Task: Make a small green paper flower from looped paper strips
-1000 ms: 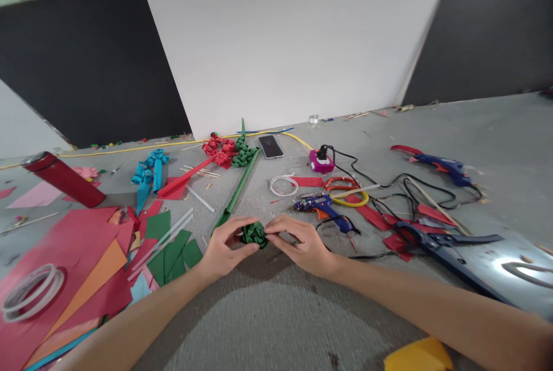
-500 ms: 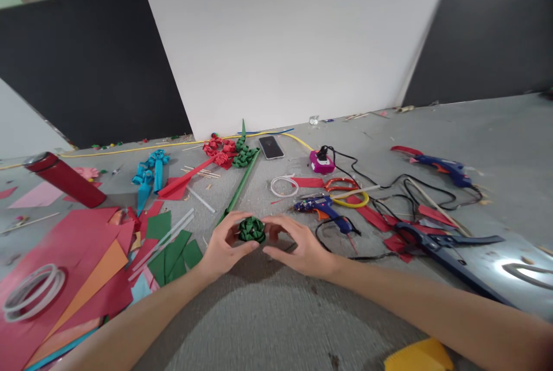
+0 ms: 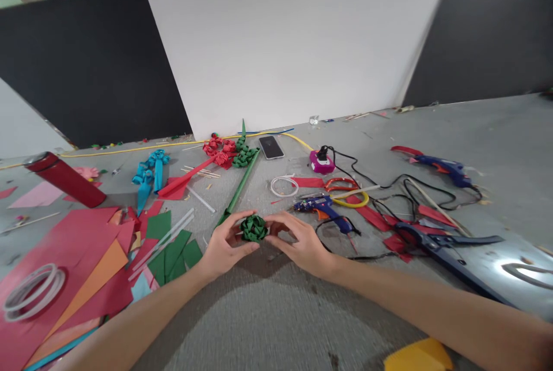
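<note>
Between my two hands is a dark green ball of folded paper (image 3: 254, 228), held above the grey floor. My left hand (image 3: 224, 247) curls round its left side with thumb and fingers. From the right, my right hand (image 3: 300, 241) pinches its edge with the fingertips. Just beyond my left hand lies a long green paper stem (image 3: 242, 189). It leads up to green folded paper loops (image 3: 245, 155) beside a red folded-paper flower (image 3: 219, 150). A blue glue gun (image 3: 322, 205) rests a little beyond my right hand.
Red sheets (image 3: 86, 244) and green paper pieces (image 3: 176, 256) lie left, near a red flask (image 3: 67, 180). A phone (image 3: 271, 147), a purple power socket (image 3: 322, 162) and scissors (image 3: 345, 185) lie ahead. Cables and a dark blue long-handled tool (image 3: 449, 261) spread right.
The green paper ball has turned a little and moved slightly up and right. The right fingers, apart from it before, now touch its side.
</note>
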`<action>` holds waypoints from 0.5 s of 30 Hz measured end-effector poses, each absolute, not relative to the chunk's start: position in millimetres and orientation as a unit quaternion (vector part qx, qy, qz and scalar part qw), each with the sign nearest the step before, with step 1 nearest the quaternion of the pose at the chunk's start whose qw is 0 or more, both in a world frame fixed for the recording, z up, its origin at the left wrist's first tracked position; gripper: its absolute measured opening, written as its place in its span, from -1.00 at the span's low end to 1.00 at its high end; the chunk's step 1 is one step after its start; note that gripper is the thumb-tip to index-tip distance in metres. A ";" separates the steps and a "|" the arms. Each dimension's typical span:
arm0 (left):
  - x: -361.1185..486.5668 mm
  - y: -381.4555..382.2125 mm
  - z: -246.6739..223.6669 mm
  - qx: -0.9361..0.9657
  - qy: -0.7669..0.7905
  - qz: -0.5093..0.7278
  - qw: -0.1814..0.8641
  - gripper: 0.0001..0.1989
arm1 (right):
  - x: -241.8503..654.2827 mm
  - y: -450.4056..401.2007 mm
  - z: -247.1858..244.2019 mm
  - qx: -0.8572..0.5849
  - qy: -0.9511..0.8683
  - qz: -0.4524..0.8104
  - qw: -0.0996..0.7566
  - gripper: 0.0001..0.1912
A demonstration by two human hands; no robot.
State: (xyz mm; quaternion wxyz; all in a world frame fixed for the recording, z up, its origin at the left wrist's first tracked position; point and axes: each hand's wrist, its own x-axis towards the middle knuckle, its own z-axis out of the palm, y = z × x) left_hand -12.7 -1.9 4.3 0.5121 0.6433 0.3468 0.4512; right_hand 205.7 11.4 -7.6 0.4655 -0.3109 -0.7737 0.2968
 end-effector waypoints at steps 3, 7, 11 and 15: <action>-13.1 -2.0 3.7 0.648 0.345 0.446 0.512 -0.41 | 205.5 10.8 -7.3 -0.314 -0.769 0.302 0.468 -0.76; -13.5 -2.7 2.8 0.653 0.347 0.441 0.509 -0.43 | 205.5 10.8 -8.7 -0.318 -0.765 0.305 0.470 -0.79; -13.8 -3.6 2.6 0.655 0.351 0.437 0.506 -0.43 | 205.6 10.9 -10.8 -0.332 -0.758 0.301 0.473 -0.78; -13.6 -3.9 3.8 0.653 0.362 0.440 0.499 -0.44 | 205.9 11.2 -12.3 -0.356 -0.758 0.298 0.459 -0.86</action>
